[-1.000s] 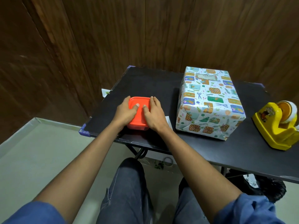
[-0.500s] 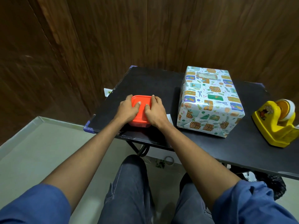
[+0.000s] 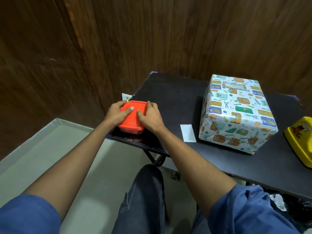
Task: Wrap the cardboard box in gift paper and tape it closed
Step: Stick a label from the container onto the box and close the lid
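The box (image 3: 236, 112), fully covered in white gift paper with colourful prints, stands on the black table (image 3: 168, 92) to the right. A yellow tape dispenser (image 3: 298, 137) sits at the right edge of the view, partly cut off. Both hands are well left of the box, on a small red-lidded container (image 3: 133, 119) at the table's near left corner. My left hand (image 3: 116, 114) grips its left side, my right hand (image 3: 150, 117) its right side, with both thumbs pressing on the lid.
A white paper strip (image 3: 188, 135) lies on the table between the container and the box. A wooden wall rises close behind the table. A pale sheet (image 3: 125, 97) pokes out past the table's left edge. My knees are under the table's front edge.
The view has swung left, so the box and dispenser sit further right in frame. Both hands have stayed on the red container, and the paper strip next to the box is now uncovered.
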